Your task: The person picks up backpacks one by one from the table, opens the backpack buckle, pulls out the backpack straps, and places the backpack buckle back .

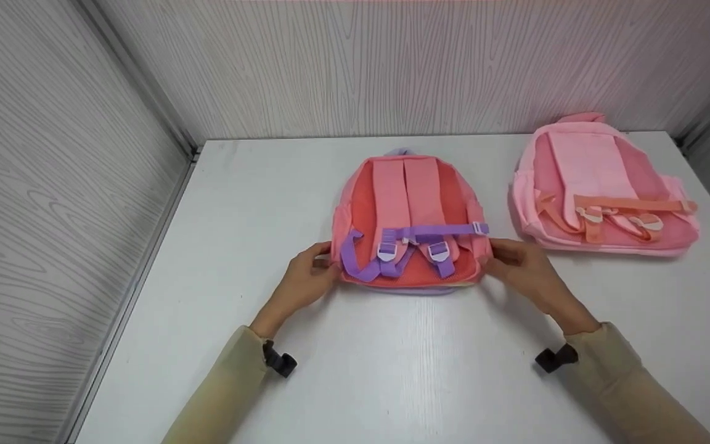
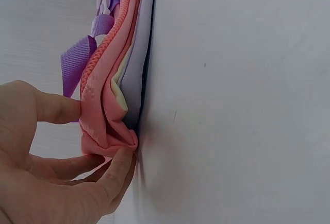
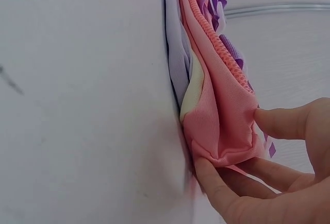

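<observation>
A small coral-pink backpack with purple straps and white buckles lies on the table, its strap side up and its top toward the back wall. My left hand grips its lower left corner, the thumb on the upper side and the fingers curled at the side, as the left wrist view shows at the folded pink fabric. At the lower right corner my right hand pinches the pink side between thumb and fingers. Lavender and pale yellow fabric shows along the underside in both wrist views.
A second, lighter pink backpack with orange straps lies strap side up at the back right of the white table. Wood-grain panels stand behind the table and at both sides.
</observation>
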A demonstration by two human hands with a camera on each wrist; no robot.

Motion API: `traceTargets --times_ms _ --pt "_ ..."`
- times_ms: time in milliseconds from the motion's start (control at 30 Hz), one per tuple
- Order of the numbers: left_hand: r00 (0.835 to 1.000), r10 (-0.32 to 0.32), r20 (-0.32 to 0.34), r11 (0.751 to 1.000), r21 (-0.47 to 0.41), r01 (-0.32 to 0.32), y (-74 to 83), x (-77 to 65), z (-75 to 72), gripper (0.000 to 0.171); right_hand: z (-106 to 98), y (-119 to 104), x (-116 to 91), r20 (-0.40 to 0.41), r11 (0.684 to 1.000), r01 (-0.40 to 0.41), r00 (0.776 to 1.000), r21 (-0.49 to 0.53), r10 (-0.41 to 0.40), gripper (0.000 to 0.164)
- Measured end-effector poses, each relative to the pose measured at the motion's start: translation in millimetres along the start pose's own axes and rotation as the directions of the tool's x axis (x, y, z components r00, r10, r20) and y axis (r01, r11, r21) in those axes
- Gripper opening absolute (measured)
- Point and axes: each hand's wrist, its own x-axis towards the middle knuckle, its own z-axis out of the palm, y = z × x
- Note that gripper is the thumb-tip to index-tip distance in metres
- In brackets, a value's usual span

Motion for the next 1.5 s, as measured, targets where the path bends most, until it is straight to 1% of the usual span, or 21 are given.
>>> traceTargets --times_ms 167,300,467,633,700,867,967,1100,1267,1500 --pt "1.0 -0.013 -0.001 1.0 0.022 0.013 0.3 -2.4 -4.3 0.053 4.5 0.2 4.0 0.002 1.0 0.016 1.0 -0.014 -0.016 0.054" --pt "1.0 -0.021 -0.007 0.999 0.04 0.021 -1.3 -3.3 -7.6 0.053 8.3 -0.2 6.9 0.004 1.0 0.009 1.0 -0.017 -0.009 0.054" --pt "1.0 -0.02 -0.02 0.999 0.041 0.021 -4.2 -4.8 -12.9 0.053 14.8 -4.2 9.8 0.009 1.0 0.002 1.0 0.001 -0.002 0.055" --pt "0.999 -0.045 -0.024 0.998 0.044 0.046 -6.6 -6.6 -18.9 0.054 21.1 -7.9 14.3 0.022 1.0 -0.001 1.0 0.009 0.001 0.056" --pt "0.998 -0.051 -0.03 0.998 0.044 0.052 -8.1 -7.5 -21.7 0.054 24.0 -8.6 16.3 0.027 1.0 0.0 1.0 0.022 0.0 0.055" --pt "0.998 -0.054 -0.04 0.998 0.024 0.055 -13.4 -9.3 -29.7 0.054 33.0 -9.1 21.1 0.027 0.994 0.047 0.998 0.094 -0.05 0.051" --pt "0.997 -0.061 -0.052 0.998 0.016 0.062 -17.3 -10.2 -34.5 0.055 38.3 -9.2 24.8 0.026 0.992 0.069 0.997 0.101 -0.072 0.051" --pt "0.995 -0.075 -0.067 0.997 0.009 0.076 -22.2 -10.5 -41.1 0.054 44.7 -11.9 29.6 0.037 0.992 0.067 0.997 0.105 -0.072 0.053" --pt "0.993 -0.085 -0.084 0.996 0.015 0.087 -24.8 -10.5 -49.7 0.054 54.0 -16.9 36.0 0.058 0.988 0.056 0.996 0.146 -0.065 0.056" --pt "0.988 -0.109 -0.105 0.993 0.04 0.114 -29.0 -11.1 -61.9 0.054 67.8 -21.2 46.1 0.085 0.983 0.08 0.992 0.163 -0.095 0.059"
